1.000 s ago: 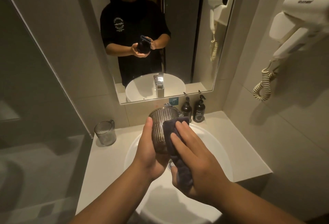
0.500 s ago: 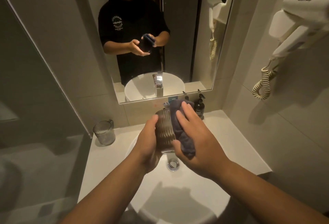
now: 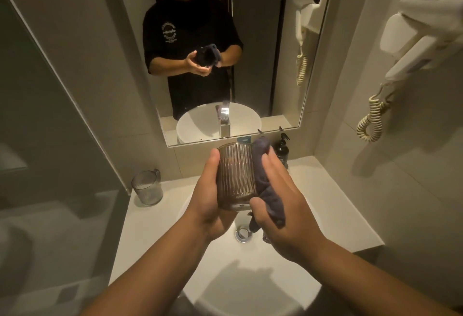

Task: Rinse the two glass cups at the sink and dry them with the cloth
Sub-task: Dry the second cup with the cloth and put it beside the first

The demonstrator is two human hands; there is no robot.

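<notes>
A ribbed glass cup (image 3: 235,175) is held upright above the sink basin (image 3: 288,278), gripped from its left side by the left hand (image 3: 209,202), whose thumb runs up the cup's wall and whose palm cradles the lower part. The right hand (image 3: 283,213) is pressed against the cup's right side, with a dark cloth (image 3: 265,185) trapped between its fingers and the glass. The cloth is folded over the cup's right wall, rising a little past the rim at the top and hanging below the base near the thumb of the right hand. Both hands are thus closed: the left around the cup, the right on the cloth.

The drain (image 3: 242,233) is seen just below the two hands, between the wrists. A second glass cup (image 3: 147,187), with a handle, is set upright on the counter (image 3: 140,235) well to the left of the left hand, untouched. A dark pump bottle (image 3: 281,149) stands just beyond the fingertips of the right hand, against the back wall. Above the hands the mirror (image 3: 250,39) is mounted, and a wall hairdryer (image 3: 423,32) is fixed far up to the right of the right hand
</notes>
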